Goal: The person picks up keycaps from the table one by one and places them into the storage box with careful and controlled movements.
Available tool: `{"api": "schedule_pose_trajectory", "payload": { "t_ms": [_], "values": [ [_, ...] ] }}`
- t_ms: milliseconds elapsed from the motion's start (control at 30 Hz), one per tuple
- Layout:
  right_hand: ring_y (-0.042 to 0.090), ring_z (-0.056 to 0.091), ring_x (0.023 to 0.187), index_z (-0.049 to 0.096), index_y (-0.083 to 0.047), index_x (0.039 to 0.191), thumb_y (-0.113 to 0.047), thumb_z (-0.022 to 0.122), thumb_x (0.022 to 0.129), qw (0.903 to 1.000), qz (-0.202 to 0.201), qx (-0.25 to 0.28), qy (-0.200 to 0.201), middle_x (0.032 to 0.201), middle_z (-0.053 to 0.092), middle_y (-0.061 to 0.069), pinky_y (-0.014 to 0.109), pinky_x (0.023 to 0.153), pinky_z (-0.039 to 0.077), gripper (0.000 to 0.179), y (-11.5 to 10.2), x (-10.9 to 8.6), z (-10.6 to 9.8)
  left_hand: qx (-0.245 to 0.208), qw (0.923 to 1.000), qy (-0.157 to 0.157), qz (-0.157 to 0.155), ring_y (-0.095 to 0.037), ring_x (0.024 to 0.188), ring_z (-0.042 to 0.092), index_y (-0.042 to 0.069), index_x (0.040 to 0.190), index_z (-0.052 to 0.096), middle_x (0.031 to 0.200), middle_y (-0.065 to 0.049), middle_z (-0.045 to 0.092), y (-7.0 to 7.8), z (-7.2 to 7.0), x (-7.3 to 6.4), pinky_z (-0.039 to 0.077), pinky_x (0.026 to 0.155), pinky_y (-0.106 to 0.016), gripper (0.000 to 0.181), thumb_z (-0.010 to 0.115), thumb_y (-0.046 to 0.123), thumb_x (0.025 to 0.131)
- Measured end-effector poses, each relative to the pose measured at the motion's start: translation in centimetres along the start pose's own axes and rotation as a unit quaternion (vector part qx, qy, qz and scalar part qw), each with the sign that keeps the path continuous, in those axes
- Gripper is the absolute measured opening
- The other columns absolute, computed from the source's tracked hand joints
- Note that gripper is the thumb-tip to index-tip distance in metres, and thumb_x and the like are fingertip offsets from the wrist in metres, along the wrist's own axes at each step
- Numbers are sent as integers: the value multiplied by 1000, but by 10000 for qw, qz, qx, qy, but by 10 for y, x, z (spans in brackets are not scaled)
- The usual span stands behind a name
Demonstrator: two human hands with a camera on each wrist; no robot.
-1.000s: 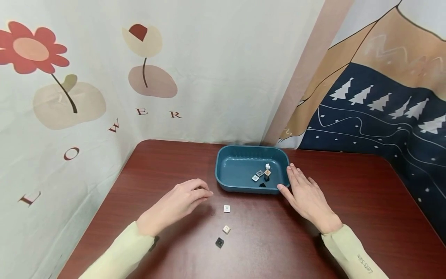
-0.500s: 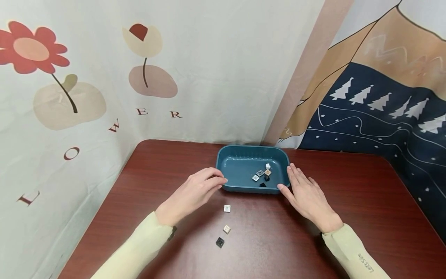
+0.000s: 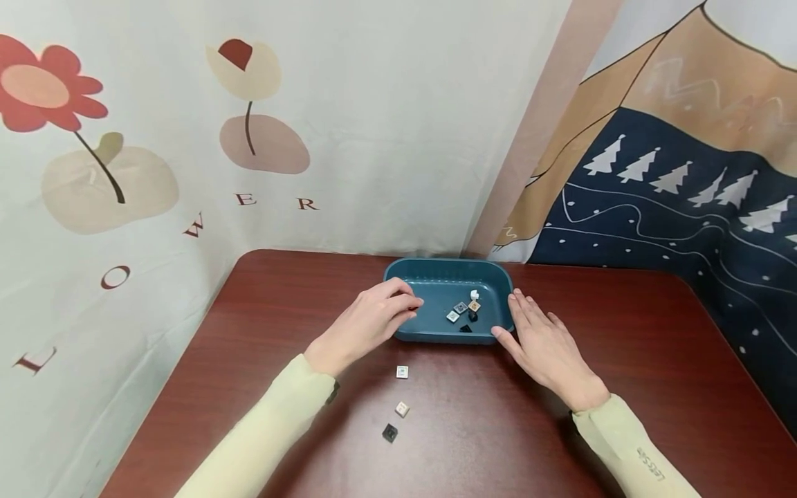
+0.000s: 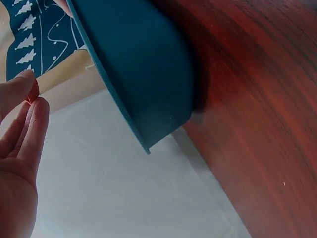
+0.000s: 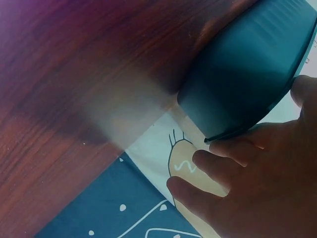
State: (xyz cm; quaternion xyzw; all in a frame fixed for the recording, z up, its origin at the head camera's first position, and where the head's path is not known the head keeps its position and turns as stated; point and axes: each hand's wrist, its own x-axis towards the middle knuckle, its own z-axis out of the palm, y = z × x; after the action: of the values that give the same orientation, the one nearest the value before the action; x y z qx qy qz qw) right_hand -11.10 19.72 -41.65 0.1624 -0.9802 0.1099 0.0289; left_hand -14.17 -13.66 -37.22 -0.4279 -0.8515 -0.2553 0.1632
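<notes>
Writing: the left wall cloth carries the letters "L O W E R" in dark red beside printed flowers; my right sleeve bears small lettering too small to read.

Surroundings: a dark-blue cloth with white pine trees hangs behind the right of the dark red wooden counter. Three small square tiles lie on the counter in front of the tray, between my forearms: a white tile, a beige tile and a black tile, none touching.

Container: teal oval tray, at the back middle of the counter. Inside, to its right: several small tiles, white, grey, tan and black, close together.

My left hand: over the tray's left rim, fingers curled together; whether this grip holds anything, I cannot tell.

My right hand: fingers straight, flat against the tray's right outer wall, holding nothing.
</notes>
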Motion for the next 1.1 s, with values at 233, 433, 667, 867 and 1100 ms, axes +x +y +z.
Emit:
{"api": "schedule_pose_trajectory", "payload": {
  "t_ms": [233,433,667,867,1100],
  "values": [
    [45,33,149,34,7,157,-57,46,106,9999,72,34,-84,165,30,24,69,113,32,83,1,0,0,64,9983,-337,-476,-13,89,65,6,112,78,106,-5,61,-6,13,9,56,79,-22,22,80,12,91],
    [45,33,149,35,7,157,-58,45,106,10000,31,39,-31,164,31,23,69,112,32,83,1,1,1,24,9940,-566,-941,-14,86,65,6,109,78,103,-5,60,-12,26,16,56,77,-22,20,82,11,90],
    [45,33,150,34,6,158,-57,47,106,9999,67,63,-72,165,30,23,68,113,32,83,0,2,1,80,9832,-974,-1545,-16,90,60,6,109,79,99,-6,60,-13,38,29,56,78,-27,19,81,12,91],
    [44,31,150,33,6,158,-58,45,106,9999,90,78,-114,165,29,23,69,113,31,84,1,2,1,381,9781,-1287,-1593,-20,92,61,6,107,80,98,-7,63,-15,46,38,57,80,-29,16,81,10,91],
    [44,33,150,35,7,157,-56,47,106,10000,50,68,-48,165,31,23,68,114,32,82,1,2,1,552,9743,-1410,-1666,-20,93,63,7,110,80,103,-9,62,-20,52,40,57,83,-30,18,80,10,92]
  ]
}}
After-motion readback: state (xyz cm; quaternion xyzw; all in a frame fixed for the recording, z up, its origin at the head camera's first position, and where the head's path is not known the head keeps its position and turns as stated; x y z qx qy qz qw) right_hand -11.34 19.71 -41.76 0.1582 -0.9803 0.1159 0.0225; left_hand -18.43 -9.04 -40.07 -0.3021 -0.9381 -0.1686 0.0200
